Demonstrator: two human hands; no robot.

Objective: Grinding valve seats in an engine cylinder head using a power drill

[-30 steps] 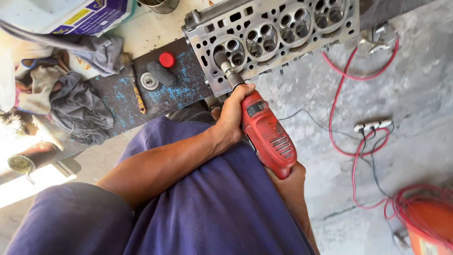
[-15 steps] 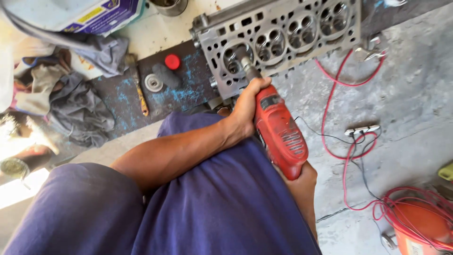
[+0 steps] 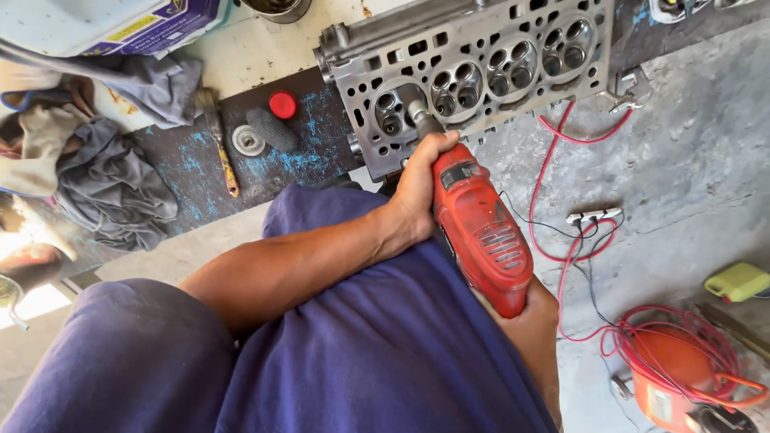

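Red drill (image 3: 481,232) on grey cylinder head (image 3: 473,72), left hand (image 3: 421,188) fingers wrapped round its front – right hand (image 3: 529,313) gripping the rear

The left forearm runs bare from the lower left toward the upper right, crossing the blue-clothed lap. The left hand (image 3: 423,186) is closed in a grip, fingers curled, thumb side up. The right hand (image 3: 525,309) sits lower, mostly hidden, wrist bent, fingers not visible.
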